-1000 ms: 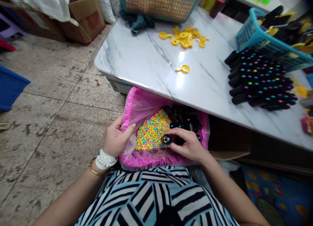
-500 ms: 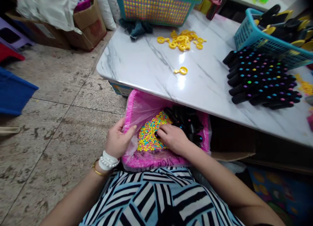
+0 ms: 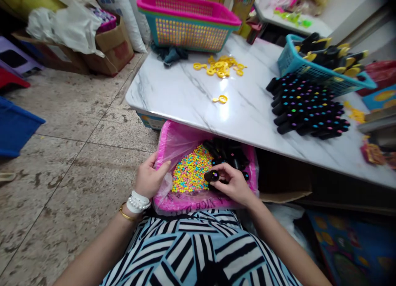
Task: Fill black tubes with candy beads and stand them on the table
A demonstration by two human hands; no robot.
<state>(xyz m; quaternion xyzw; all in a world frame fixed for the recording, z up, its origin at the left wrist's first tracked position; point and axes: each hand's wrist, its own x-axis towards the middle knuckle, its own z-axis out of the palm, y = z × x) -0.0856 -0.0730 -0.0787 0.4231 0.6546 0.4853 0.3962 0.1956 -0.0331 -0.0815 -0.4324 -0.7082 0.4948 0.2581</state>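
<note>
Head view: the right hand point(image 3: 233, 184) is pinching a small black tube point(image 3: 212, 176) between thumb and fingertips, holding it near the middle of the pink tub point(image 3: 163, 133), with bright dots showing on its end. The left hand point(image 3: 149, 178) is gripping the tub's plastic-lined rim at 9 o'clock, its thumb lying inside. Multicoloured beads point(image 3: 192, 168) are spreading leftward from the tube, though whether it is touching them cannot be told, and other black tubes point(image 3: 235, 157) are lying at the tub's 2 o'clock. Beyond, on the marbled surface point(image 3: 173, 94), a yellow ring point(image 3: 222, 99) is lying near 12 o'clock, a yellow heap point(image 3: 223, 66) is sitting farther out, and a dotted black cluster point(image 3: 309, 109) is resting at 2 o'clock, just beside a blue basket point(image 3: 289, 61).
</note>
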